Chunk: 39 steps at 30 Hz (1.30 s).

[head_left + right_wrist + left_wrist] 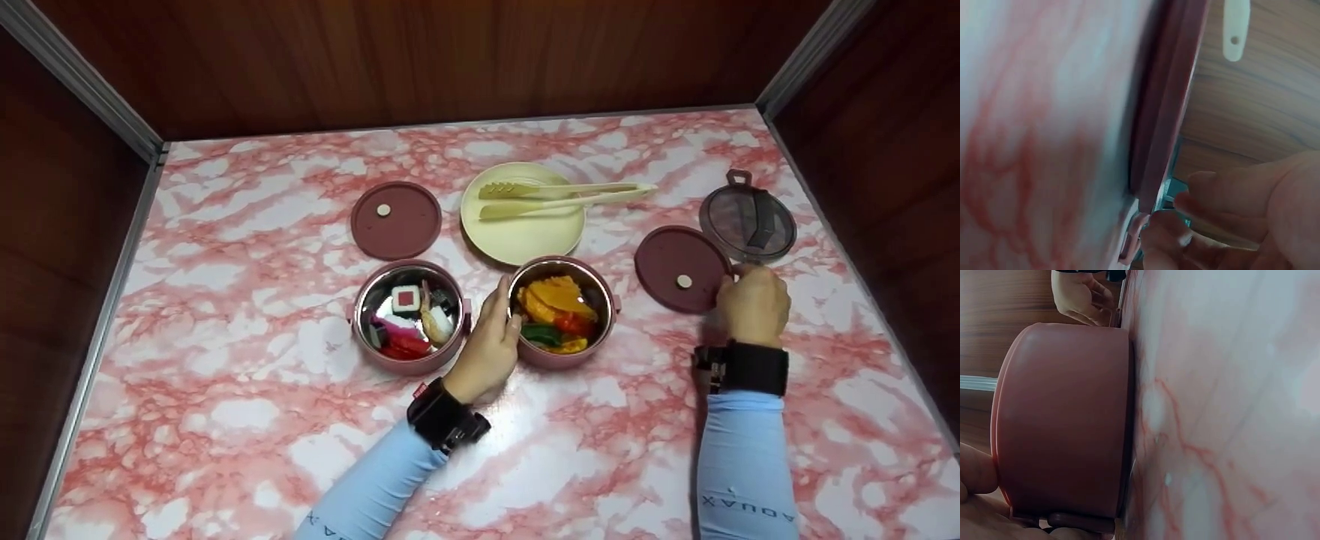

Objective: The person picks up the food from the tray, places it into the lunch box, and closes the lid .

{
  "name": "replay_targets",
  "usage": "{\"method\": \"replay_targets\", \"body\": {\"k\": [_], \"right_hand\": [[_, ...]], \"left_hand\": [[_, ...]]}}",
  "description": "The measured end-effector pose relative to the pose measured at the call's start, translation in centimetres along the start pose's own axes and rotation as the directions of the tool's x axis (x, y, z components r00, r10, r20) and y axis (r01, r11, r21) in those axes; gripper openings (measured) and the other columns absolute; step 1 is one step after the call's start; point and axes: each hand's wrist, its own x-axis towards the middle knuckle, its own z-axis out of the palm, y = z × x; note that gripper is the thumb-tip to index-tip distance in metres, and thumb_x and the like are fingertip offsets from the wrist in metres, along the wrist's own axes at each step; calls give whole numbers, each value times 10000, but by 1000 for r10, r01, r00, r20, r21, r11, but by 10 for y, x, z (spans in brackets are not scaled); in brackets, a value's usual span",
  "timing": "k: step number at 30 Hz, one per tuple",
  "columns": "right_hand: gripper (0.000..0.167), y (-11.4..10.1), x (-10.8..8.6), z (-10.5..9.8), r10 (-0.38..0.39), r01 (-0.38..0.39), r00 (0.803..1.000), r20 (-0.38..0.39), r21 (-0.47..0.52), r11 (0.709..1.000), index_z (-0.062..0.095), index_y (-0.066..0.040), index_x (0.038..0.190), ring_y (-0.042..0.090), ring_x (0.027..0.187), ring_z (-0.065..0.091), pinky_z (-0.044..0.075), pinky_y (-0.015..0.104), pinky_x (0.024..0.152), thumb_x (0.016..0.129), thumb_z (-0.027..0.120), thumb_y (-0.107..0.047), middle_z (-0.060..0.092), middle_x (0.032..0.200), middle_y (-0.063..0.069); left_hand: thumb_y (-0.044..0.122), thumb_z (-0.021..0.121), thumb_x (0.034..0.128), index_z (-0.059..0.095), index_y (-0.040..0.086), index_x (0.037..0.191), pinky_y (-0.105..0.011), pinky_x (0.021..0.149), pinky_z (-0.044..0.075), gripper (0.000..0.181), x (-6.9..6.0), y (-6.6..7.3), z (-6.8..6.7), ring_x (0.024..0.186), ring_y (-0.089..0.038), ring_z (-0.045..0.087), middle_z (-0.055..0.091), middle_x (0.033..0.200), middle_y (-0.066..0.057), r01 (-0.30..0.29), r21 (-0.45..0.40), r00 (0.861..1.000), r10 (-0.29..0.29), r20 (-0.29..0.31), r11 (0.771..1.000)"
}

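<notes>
My left hand (487,349) rests along the left side of the right-hand pink pot (555,360), which holds yellow, red and green toy food (559,296). Its fingers lie fairly straight by the side handle, with the thumb against the wall; the left wrist view shows this pot (1064,416) upright on the table. At the right edge of a maroon lid (675,262), my right hand (754,304) pinches the rim with curled fingers. In the right wrist view those fingers (1165,230) are at the end of the lid (1165,112), partly hiding the contact.
Left of my left hand stands another pink pot (409,365) with toy sushi and other pieces. Behind lie a second maroon lid (405,229) and a cream plate (521,236) carrying tongs (574,196). A transparent lid (731,221) with a dark rim is at the right, beside the held lid.
</notes>
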Motion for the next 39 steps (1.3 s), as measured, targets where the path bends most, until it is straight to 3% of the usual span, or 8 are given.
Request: {"method": "replay_targets", "body": {"k": [3, 10, 18, 22, 26, 33, 36, 39], "right_hand": [[321, 2, 2, 0, 30, -30, 999, 32, -11, 1000, 675, 83, 1152, 574, 1031, 547, 431, 652, 886, 964, 530, -133, 607, 1135, 370], [294, 9, 4, -2, 31, -29, 996, 83, -23, 999, 637, 117, 858, 596, 987, 545, 441, 656, 849, 921, 549, -156, 599, 1010, 411], [454, 10, 4, -7, 66, -90, 975, 211, 109, 990, 624, 124, 1227, 500, 1121, 528, 417, 553, 992, 919, 588, -208, 597, 1176, 363], [447, 5, 3, -10, 45, -88, 980, 193, 224, 971, 607, 100, 1279, 239, 816, 699, 526, 327, 819, 926, 589, -173, 728, 869, 170], [425, 2, 3, -15, 26, -78, 987, 157, 334, 939, 602, 109, 1279, 34, 484, 626, 498, 158, 530, 925, 562, -122, 656, 581, -71], [399, -22, -10, -31, -22, 23, 1000, -5, 343, 939, 669, 25, 1246, 35, 454, 612, 487, 141, 508, 894, 553, -122, 662, 680, -23], [418, -41, -20, -35, -66, 78, 997, -42, 413, 907, 648, 10, 1280, 51, 442, 612, 512, 172, 484, 884, 546, -78, 654, 681, -36], [444, -66, -35, -35, -147, 154, 988, -52, 475, 867, 631, -11, 1311, 59, 447, 609, 519, 197, 461, 875, 545, -22, 656, 713, 10]], "left_hand": [[118, 383, 1066, 54, 30, 1585, -430, 1191, 145, 621, 0, 0, 1, 1460, -330, 204, 134, 1619, -195, -12, -3, 1000, 12, -4, 1000], [112, 385, 1064, 47, 39, 1586, -414, 1191, 151, 627, 0, -1, 3, 1461, -322, 206, 126, 1624, -183, -9, -18, 1000, 9, -3, 1000], [85, 399, 1053, 81, -19, 1570, -427, 1185, 182, 616, 0, -3, 2, 1452, -349, 221, 162, 1600, -236, -37, 11, 999, 37, -14, 999], [83, 405, 1050, 71, -2, 1576, -431, 1186, 170, 629, 0, -1, 1, 1457, -348, 207, 143, 1609, -224, -10, 7, 1000, 10, 1, 1000], [92, 418, 1047, 62, 14, 1580, -431, 1187, 155, 645, -1, 3, -1, 1460, -345, 195, 116, 1619, -211, 27, 4, 1000, -28, 9, 1000], [151, 465, 1044, 70, 5, 1575, -408, 1189, 137, 678, -7, 22, -13, 1473, -332, 153, 54, 1628, -207, -5, 58, 1000, 6, -24, 998], [189, 472, 1047, 152, 28, 1574, -399, 1182, 173, 637, -10, 34, -27, 1467, -315, 194, 115, 1629, -166, -32, 43, 998, 34, -45, 999], [192, 480, 1045, 260, 44, 1552, -357, 1129, 319, 572, -13, 42, -44, 1405, -292, 350, 238, 1601, -140, -53, 6, 995, 53, -82, 999]]}}
